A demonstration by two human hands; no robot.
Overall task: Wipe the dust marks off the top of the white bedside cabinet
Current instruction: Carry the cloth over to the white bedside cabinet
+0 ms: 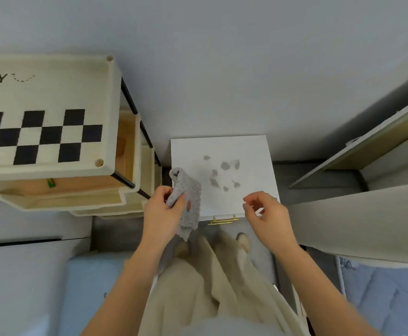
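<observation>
Seen from above, a person wears loose, wide-legged trousers (198, 287) of pale beige cloth. They fall in long soft folds down the middle of the frame, with a sharper crease along each leg. At the near edge is a strip of a light grey-white top (212, 327). Past the far hem on the right, the rounded toe of a beige shoe (243, 240) shows. Both forearms (135, 275) are bare from the near edge to the wrists. The left hand (160, 209) and right hand (268, 214) are bare too.
</observation>
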